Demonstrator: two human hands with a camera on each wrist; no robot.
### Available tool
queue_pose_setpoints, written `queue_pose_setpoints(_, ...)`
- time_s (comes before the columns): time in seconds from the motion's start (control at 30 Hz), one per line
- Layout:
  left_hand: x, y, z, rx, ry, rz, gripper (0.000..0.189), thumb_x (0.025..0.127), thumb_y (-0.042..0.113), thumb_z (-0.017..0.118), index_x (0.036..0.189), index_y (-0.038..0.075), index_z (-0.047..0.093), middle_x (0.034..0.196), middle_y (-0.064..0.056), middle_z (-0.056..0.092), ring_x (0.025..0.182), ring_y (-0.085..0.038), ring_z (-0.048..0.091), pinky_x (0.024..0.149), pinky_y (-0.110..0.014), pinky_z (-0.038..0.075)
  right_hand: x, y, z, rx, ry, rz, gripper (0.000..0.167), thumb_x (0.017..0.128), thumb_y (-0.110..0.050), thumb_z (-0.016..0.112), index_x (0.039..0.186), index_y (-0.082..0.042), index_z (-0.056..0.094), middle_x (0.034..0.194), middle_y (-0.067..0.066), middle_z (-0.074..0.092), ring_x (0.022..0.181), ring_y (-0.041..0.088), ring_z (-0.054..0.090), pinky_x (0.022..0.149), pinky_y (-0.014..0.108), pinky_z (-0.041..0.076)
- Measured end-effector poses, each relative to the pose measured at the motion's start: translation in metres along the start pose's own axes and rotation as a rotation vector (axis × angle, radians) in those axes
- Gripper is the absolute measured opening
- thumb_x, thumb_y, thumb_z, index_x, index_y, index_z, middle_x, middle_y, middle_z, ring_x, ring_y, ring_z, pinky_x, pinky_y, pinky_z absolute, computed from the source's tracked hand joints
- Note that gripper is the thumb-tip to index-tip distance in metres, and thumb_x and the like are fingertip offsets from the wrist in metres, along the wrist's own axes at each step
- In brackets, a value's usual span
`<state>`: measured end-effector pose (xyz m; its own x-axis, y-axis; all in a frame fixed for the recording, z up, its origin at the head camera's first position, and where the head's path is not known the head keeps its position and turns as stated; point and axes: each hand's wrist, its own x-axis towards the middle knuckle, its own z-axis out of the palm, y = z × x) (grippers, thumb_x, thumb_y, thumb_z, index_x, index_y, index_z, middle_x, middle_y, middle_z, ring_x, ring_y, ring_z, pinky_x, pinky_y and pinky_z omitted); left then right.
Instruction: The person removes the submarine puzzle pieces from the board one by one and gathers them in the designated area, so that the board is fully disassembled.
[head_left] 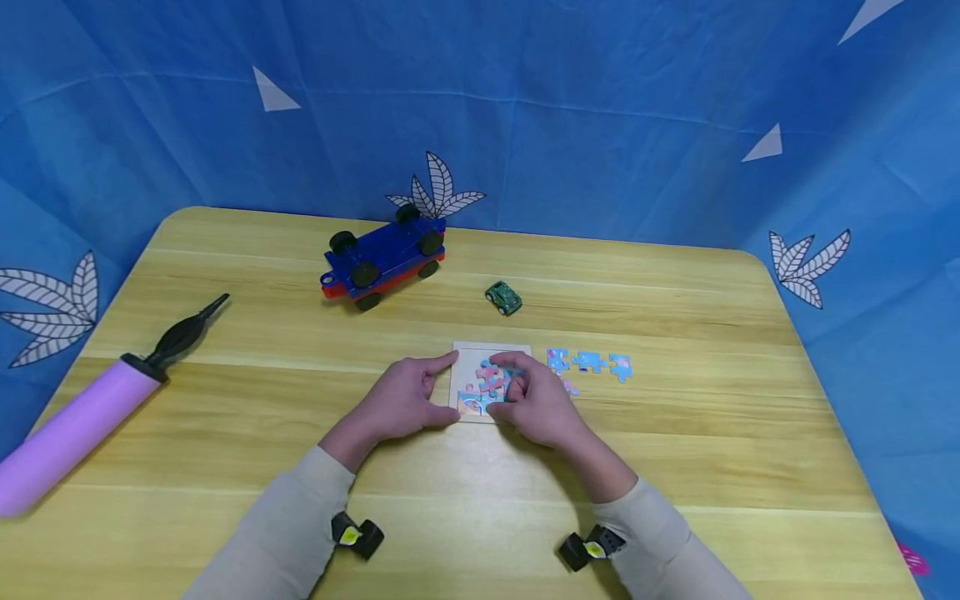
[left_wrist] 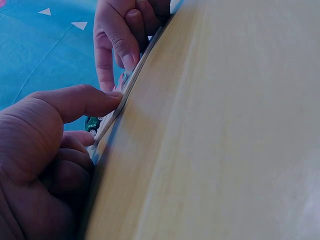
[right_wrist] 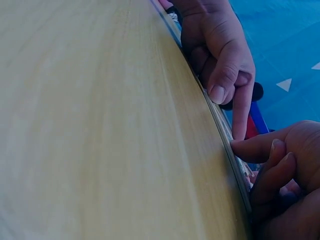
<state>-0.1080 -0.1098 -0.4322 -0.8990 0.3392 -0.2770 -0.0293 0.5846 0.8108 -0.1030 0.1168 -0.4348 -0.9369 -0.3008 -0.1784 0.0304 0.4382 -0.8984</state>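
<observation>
A square puzzle board [head_left: 463, 367] with a pale raised frame lies on the table, several pieces in its lower part. My left hand [head_left: 401, 400] holds its left side, index finger at the upper part of the edge and thumb at the lower corner. Over the board's right half, my right hand [head_left: 542, 403] has thumb and index finger around a pink puzzle piece [head_left: 491, 377]. The palm hides the board's right side. Both wrist views show the hands at the thin board edge [left_wrist: 131, 82] almost side-on.
Loose blue puzzle pieces [head_left: 589, 362] lie right of the board, with a pink one [head_left: 570, 387] beside the right hand. Behind stand a small green toy car [head_left: 503, 297] and an upturned blue-and-red toy wagon [head_left: 386, 257]. A purple hand pump [head_left: 82, 433] lies at the left.
</observation>
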Motion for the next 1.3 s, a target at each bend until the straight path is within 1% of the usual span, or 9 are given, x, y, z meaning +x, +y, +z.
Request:
queue_pose_setpoints(0.17,-0.0001,0.0003,-0.0001,-0.001,-0.001,0.003,0.086,0.077,0.025,0.088,0.151,0.015,0.046,0.057,0.003,0.031,0.049,-0.015,0.028,0.051,-0.03,0.024,-0.0004,-0.0009,0.0004,0.004,0.009,0.018,0.059,0.078,0.005,0.08,0.131,-0.007,0.059,0.062,-0.001,0.043,0.05,0.013,0.04,0.055,0.028,0.039)
queue_pose_setpoints(0.33,0.0,-0.0003,0.0003,-0.007,0.0,0.009,0.086,0.077,0.024,0.088,0.151,0.015,0.046,0.057,0.003,0.031,0.049,-0.015,0.028,0.051,-0.03,0.024,-0.0012,0.0003,0.0003,-0.005,0.029,0.033,0.055,0.077,0.003,0.082,0.126,-0.008,0.06,0.062,-0.001,0.044,0.052,0.014,0.04,0.06,0.031,0.041)
queue_pose_setpoints(0.53,-0.0002,-0.001,0.0011,-0.015,0.002,0.007,0.086,0.077,0.024,0.088,0.151,0.015,0.046,0.057,0.003,0.031,0.048,-0.015,0.028,0.05,-0.029,0.024,-0.0027,0.0002,-0.0005,0.034,0.047,0.037,0.052,0.074,0.006,0.082,0.118,-0.007,0.058,0.061,0.0,0.043,0.053,0.015,0.04,0.063,0.033,0.042)
queue_pose_setpoints(0.7,-0.0001,-0.0011,0.0012,-0.012,0.001,0.001,0.086,0.077,0.024,0.088,0.151,0.015,0.046,0.057,0.003,0.031,0.048,-0.015,0.027,0.05,-0.029,0.024,-0.0027,0.0018,-0.0006,0.052,0.045,0.03,0.051,0.074,0.006,0.082,0.115,-0.008,0.056,0.061,0.0,0.042,0.052,0.015,0.039,0.064,0.033,0.043)
queue_pose_setpoints(0.73,0.0,-0.0012,0.0012,-0.012,0.001,0.0,0.086,0.077,0.024,0.088,0.151,0.015,0.046,0.057,0.003,0.031,0.048,-0.015,0.027,0.05,-0.029,0.024,-0.0027,0.002,-0.0008,0.051,0.046,0.026,0.051,0.074,0.007,0.082,0.115,-0.008,0.057,0.06,-0.001,0.042,0.052,0.014,0.039,0.064,0.032,0.043)
queue_pose_setpoints(0.83,0.0004,-0.0013,0.0011,-0.009,0.001,0.004,0.086,0.077,0.025,0.088,0.151,0.015,0.046,0.056,0.003,0.032,0.048,-0.015,0.027,0.05,-0.029,0.024,-0.0026,0.0023,-0.0014,0.051,0.041,0.016,0.051,0.074,0.007,0.082,0.117,-0.01,0.06,0.059,0.0,0.042,0.05,0.015,0.039,0.058,0.031,0.042)
queue_pose_setpoints(0.97,0.0007,-0.0016,0.0008,-0.009,0.0,0.014,0.086,0.077,0.025,0.088,0.151,0.014,0.047,0.056,0.003,0.031,0.047,-0.015,0.027,0.05,-0.029,0.024,-0.002,0.0024,-0.0021,0.024,0.027,-0.001,0.054,0.075,0.006,0.082,0.124,-0.012,0.066,0.057,-0.001,0.042,0.047,0.014,0.04,0.053,0.029,0.039)
queue_pose_setpoints(1.17,0.0013,-0.0016,0.0005,0.004,0.0,0.02,0.085,0.077,0.025,0.088,0.151,0.014,0.046,0.056,0.003,0.032,0.047,-0.014,0.028,0.05,-0.029,0.024,-0.0014,0.0011,-0.0028,-0.034,-0.001,-0.023,0.057,0.079,0.002,0.081,0.132,-0.012,0.067,0.055,-0.003,0.039,0.048,0.013,0.038,0.062,0.031,0.042)
queue_pose_setpoints(1.3,0.0012,-0.0013,0.0004,-0.001,-0.002,0.016,0.086,0.077,0.025,0.088,0.151,0.015,0.046,0.056,0.003,0.031,0.047,-0.015,0.028,0.05,-0.029,0.024,-0.0004,0.0007,-0.0036,-0.094,-0.02,-0.048,0.058,0.079,-0.001,0.081,0.134,-0.013,0.066,0.056,-0.005,0.039,0.051,0.011,0.037,0.062,0.031,0.039)
